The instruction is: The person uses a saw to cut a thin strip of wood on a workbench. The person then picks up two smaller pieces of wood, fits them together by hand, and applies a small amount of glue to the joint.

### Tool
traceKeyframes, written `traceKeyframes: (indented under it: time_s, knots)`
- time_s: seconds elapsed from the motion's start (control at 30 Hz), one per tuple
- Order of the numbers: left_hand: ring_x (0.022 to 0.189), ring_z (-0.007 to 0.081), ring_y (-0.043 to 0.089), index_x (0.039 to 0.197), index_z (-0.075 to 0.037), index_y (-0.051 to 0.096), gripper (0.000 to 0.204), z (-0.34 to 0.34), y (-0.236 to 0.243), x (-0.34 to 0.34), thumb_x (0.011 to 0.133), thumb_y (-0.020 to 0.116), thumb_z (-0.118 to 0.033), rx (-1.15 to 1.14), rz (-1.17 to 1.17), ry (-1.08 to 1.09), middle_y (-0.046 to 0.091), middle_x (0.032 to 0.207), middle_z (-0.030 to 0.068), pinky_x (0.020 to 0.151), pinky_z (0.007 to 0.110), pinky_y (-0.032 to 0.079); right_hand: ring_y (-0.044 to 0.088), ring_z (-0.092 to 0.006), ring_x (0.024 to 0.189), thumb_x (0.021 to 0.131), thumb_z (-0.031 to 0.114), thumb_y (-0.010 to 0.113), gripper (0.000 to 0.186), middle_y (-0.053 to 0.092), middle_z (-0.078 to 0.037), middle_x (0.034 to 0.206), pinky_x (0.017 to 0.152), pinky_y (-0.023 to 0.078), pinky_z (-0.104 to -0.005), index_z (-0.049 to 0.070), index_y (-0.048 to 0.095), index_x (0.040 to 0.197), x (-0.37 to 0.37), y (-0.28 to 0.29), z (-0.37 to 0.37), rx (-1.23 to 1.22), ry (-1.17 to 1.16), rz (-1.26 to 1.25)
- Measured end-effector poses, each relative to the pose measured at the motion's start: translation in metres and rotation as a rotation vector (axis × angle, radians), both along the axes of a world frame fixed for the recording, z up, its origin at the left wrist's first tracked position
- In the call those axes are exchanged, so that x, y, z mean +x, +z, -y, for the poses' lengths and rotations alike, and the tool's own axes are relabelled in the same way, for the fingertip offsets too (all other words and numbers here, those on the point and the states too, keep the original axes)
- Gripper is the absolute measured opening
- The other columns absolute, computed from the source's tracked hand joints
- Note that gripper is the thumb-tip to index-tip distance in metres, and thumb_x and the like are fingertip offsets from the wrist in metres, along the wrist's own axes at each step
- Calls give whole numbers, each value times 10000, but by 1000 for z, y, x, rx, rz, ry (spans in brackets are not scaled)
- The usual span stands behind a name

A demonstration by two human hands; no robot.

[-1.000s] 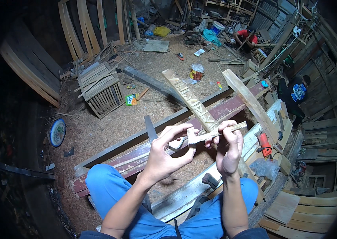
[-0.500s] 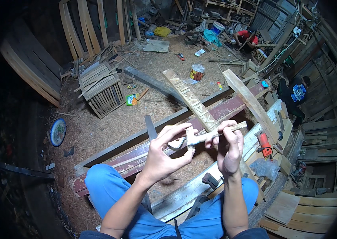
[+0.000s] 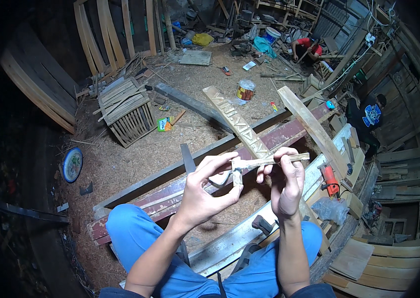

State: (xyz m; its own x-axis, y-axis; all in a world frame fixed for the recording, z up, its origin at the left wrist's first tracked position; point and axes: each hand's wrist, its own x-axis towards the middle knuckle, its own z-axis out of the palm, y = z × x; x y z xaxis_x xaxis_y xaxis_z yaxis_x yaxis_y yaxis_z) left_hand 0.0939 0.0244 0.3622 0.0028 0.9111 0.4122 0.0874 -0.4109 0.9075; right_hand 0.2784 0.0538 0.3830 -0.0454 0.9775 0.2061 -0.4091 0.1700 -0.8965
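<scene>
A seated worker's left hand (image 3: 206, 183) pinches a small T-shaped wooden piece (image 3: 257, 163), index finger at the upper end of its short crossbar and thumb at the lower end. The right hand (image 3: 287, 180) grips the slim stem between thumb and fingertips. Held in the air between the hands, the piece shows open space beneath its stem, and the squared tip juts free past the right fingers. The crossbar's outer edge faces the left palm, across an open gap. The long axis runs nearly level, left to right and tilted slightly up, with the tip pointing to the right; the crossbar stands almost square to it.

Just beyond, a carved board (image 3: 237, 121) slants toward the stem; whether they touch cannot be told. It crosses a dark red beam (image 3: 294, 135), and a dark flat strip (image 3: 187, 158) shows behind the left knuckles. A knee in blue trousers (image 3: 133, 233) flanks each forearm. To the right lie a pale plank (image 3: 313, 130), a red power tool (image 3: 329, 180) and a clear plastic bag (image 3: 330, 210). Farther out, a slatted crate (image 3: 125, 113) and a tin can (image 3: 245, 91) stand on the littered floor (image 3: 192, 139), near two co-workers, one in a red top (image 3: 299, 42).
</scene>
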Motion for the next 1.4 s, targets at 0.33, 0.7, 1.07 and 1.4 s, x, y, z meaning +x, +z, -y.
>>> traceKeyframes:
  time_s: [0.33, 0.7, 1.07, 1.4]
  knots:
    - [1127, 232, 665, 1317, 4, 618, 603, 0, 0, 0, 740, 792, -29, -3, 11, -8, 645, 1203, 141, 1019, 347, 516, 623, -192, 698, 1072, 254, 480, 208, 592, -75, 782, 614, 524, -321, 51, 528, 1082, 3, 0, -1, 17, 15, -11]
    - [1109, 220, 671, 1319, 8, 622, 590, -2, 1, 2, 753, 786, -29, -34, 52, -28, 652, 1197, 147, 997, 340, 537, 626, -183, 707, 1068, 263, 494, 206, 584, -59, 779, 632, 521, -315, 60, 525, 1086, 3, -2, -3, -12, 36, -14]
    - [1079, 204, 670, 1323, -1, 628, 577, -3, 1, 3, 769, 784, -27, -43, 23, -40, 641, 1200, 140, 970, 323, 553, 619, -148, 718, 1069, 222, 498, 201, 592, -68, 800, 647, 520, -280, 29, 554, 1074, 6, -5, -3, 7, 19, -28]
    - [1120, 230, 678, 1327, 24, 612, 579, -2, 1, 2, 774, 784, 8, -37, 50, -45, 632, 1215, 147, 1006, 345, 549, 620, -160, 677, 1060, 274, 524, 205, 609, -58, 752, 626, 514, -292, 70, 537, 1083, -1, -8, -4, -31, -8, 52]
